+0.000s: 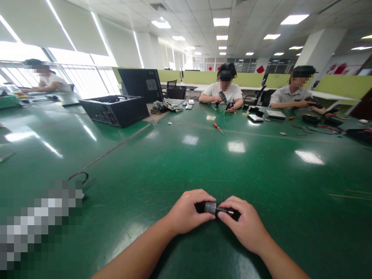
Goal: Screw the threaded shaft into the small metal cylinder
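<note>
Between my hands, a little above or on the green tabletop, is a small grey metal cylinder with a thin ridged shaft. The shaft points to the right and ends in a bright tip. My left hand grips the thick cylinder end, thumb below and fingers above. On the other side, my right hand pinches around the shaft with its thumb and fingers. Dark shadow fills the hollows of both palms, so the details there are hidden.
An orange-handled screwdriver lies ahead on the table. Back left stands an open black computer case, with loose parts beside it. Two people sit opposite, one holding a power drill; another sits far left. Thin rods lie at right.
</note>
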`<state>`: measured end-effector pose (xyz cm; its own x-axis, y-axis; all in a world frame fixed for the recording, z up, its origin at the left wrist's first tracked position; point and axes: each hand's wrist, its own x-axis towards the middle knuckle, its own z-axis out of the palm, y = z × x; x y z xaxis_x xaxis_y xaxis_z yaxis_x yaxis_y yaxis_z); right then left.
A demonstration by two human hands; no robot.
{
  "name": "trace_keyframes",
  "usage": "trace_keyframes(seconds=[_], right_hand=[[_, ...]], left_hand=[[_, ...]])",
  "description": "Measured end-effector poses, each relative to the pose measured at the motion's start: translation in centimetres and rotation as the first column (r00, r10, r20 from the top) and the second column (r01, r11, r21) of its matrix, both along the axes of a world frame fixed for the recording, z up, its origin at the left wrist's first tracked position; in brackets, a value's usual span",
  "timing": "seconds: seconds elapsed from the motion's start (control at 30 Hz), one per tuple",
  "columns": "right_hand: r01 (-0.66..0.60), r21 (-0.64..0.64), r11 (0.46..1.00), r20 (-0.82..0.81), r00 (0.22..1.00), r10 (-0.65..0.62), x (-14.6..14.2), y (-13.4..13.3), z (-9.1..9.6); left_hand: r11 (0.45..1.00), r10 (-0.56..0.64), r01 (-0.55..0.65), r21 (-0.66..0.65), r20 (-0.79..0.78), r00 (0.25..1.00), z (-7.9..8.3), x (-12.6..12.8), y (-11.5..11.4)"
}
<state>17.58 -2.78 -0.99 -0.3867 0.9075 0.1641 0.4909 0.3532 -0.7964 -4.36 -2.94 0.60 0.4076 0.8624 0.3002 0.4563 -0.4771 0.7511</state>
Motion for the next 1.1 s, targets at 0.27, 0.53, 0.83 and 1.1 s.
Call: trace_keyframes(seconds=[0.27, 0.53, 0.83, 1.1], right_hand=[[0.008, 0.015, 1.000, 0.010, 1.000, -0.008, -0.03, 0.01, -0.16], [0.014, 0.016, 1.000, 0.005, 1.000, -0.015, -0.08, 0.01, -0.17], [0.016, 0.014, 1.000, -0.018, 1.000, -0.015, -0.02, 0.07, -0.31], [0.025, 0.004, 1.000, -0.063, 0.998, -0.025, 0.06, 0.02, -0.28]], left_hand=[[1.000, -0.003, 0.003, 0.001, 0.000, 1.000, -0.21, -0.04, 0.12], [1.000, 0.001, -0.001, 0.003, 0.008, 1.000, -0.03, -0.10, 0.09], [1.000, 0.009, -0.009, 0.003, 0.011, 1.000, -0.05, -0.10, 0.14], [1.000, 0.013, -0.013, 0.000, 0.020, 1.000, 0.08, -0.02, 0.16]])
